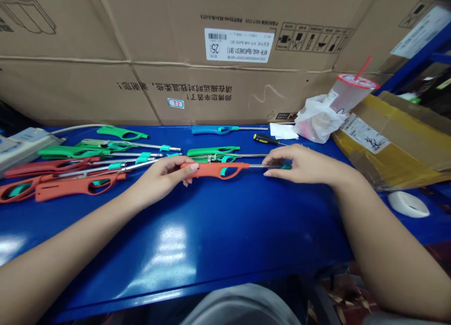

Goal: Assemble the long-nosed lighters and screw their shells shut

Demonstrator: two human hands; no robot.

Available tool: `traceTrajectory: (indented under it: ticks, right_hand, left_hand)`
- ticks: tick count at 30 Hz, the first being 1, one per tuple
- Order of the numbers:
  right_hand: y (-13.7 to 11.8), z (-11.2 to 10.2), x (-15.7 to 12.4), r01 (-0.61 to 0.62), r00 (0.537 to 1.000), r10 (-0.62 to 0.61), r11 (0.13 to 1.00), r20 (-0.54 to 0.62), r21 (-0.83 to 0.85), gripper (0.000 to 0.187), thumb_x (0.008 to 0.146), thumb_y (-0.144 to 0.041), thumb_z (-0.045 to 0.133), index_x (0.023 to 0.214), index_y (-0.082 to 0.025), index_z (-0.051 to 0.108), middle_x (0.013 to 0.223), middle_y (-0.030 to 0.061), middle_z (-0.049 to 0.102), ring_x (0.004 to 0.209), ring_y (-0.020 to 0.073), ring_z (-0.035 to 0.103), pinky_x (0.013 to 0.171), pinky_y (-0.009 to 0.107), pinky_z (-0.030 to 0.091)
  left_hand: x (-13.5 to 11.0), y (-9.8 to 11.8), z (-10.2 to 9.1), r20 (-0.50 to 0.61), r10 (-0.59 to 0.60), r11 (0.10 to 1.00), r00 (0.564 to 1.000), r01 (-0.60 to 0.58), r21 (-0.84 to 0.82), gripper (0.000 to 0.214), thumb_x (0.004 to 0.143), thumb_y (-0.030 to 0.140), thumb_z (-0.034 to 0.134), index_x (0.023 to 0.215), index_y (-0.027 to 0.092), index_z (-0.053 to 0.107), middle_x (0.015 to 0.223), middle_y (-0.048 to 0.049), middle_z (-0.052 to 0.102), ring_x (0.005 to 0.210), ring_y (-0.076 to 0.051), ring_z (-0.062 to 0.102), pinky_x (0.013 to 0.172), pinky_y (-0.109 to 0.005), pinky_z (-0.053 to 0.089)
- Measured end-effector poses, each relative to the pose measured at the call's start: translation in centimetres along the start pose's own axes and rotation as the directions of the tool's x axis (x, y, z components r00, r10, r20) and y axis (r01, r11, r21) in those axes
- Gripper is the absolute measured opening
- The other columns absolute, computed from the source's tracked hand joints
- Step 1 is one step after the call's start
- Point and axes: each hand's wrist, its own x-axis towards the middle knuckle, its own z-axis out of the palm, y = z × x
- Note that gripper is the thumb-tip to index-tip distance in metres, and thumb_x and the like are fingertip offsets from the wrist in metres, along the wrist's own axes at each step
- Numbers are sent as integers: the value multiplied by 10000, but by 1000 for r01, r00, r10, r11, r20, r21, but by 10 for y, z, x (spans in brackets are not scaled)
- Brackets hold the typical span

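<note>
I hold an orange long-nosed lighter [214,169] with a teal trigger level above the blue table [211,240]. My left hand [165,174] is closed round the rear end of its handle. My right hand [299,164] pinches the thin metal nozzle and its teal tip at the other end. Just behind it lies a green lighter [211,152] on the table.
A heap of orange and green lighters [70,167] lies at the left. A blue lighter [218,129] and a screwdriver [266,139] lie near the cardboard boxes [211,52] at the back. A plastic bag [317,118] and a cup [347,92] stand at the right.
</note>
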Motion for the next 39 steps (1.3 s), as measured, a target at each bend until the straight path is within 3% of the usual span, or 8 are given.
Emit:
traceTrajectory:
  ticks: [3, 8, 10, 15, 20, 23, 30, 39]
  right_hand:
    - [6, -10, -5, -3, 992, -1, 999, -124, -36, 357, 901, -460, 695, 1134, -199, 760, 1203, 87, 789, 1084, 267, 719, 985, 399, 536]
    - [11, -17, -7, -101, 980, 75, 985, -186, -138, 284, 927, -418, 630, 1018, -201, 788, 957, 58, 823, 804, 230, 722, 753, 346, 538]
    - [10, -14, -5, -92, 976, 57, 982, -210, -163, 289, 956, -397, 602, 1025, -194, 796, 972, 72, 831, 791, 230, 723, 747, 343, 525]
    - [-4, 10, 6, 70, 992, -89, 980, -93, -187, 308, 1034, -386, 553, 1069, -208, 802, 1089, 92, 832, 919, 246, 754, 821, 337, 522]
    - [-19, 40, 16, 234, 965, -253, 950, -70, -207, 293, 1075, -354, 548, 1200, -212, 772, 1195, 112, 813, 1048, 261, 753, 963, 384, 513]
    - [-19, 45, 18, 234, 957, -267, 942, -114, -239, 330, 1061, -379, 593, 1272, -171, 740, 1206, 142, 804, 1091, 283, 746, 978, 403, 511]
    - [-18, 42, 18, 231, 948, -278, 936, -155, -267, 312, 1082, -395, 541, 1049, -161, 745, 981, 107, 773, 937, 249, 699, 866, 357, 502]
    - [-22, 46, 20, 230, 959, -258, 950, -117, -210, 246, 1093, -335, 511, 1023, -157, 666, 969, 92, 701, 873, 214, 639, 803, 326, 486]
  left_hand:
    - [3, -3, -4, -58, -23, 998, 998, 19, -56, 467, 769, 628, 808, 727, 182, 675, 634, 11, 637, 598, -135, 577, 619, -242, 494]
    - [5, -11, -4, -109, -41, 991, 993, 27, -134, 424, 762, 578, 806, 778, 176, 669, 662, -10, 650, 605, -143, 581, 598, -258, 486]
    - [4, -12, -3, -125, -50, 986, 991, 30, -162, 417, 767, 576, 788, 828, 180, 672, 677, -18, 654, 610, -156, 590, 591, -274, 496]
    - [-4, -3, 8, -54, -57, 994, 997, 51, -92, 444, 784, 569, 802, 954, 168, 713, 653, 3, 622, 593, -143, 556, 574, -261, 471]
    - [-12, -2, 20, 41, -54, 998, 998, 55, -24, 535, 806, 630, 786, 1072, 169, 732, 660, 14, 614, 571, -129, 539, 536, -232, 420]
    - [-11, -5, 21, 30, -55, 998, 998, 56, -43, 515, 811, 624, 784, 1045, 166, 762, 617, 16, 602, 555, -129, 534, 529, -233, 413]
    - [-15, -1, 20, 54, -146, 970, 988, 153, -188, 550, 816, 592, 800, 1136, 145, 782, 540, 25, 558, 497, -112, 461, 463, -232, 321]
    - [-15, -10, 25, 44, -105, 974, 993, 112, -197, 585, 837, 596, 799, 1193, 133, 757, 547, 40, 540, 494, -97, 441, 462, -220, 290]
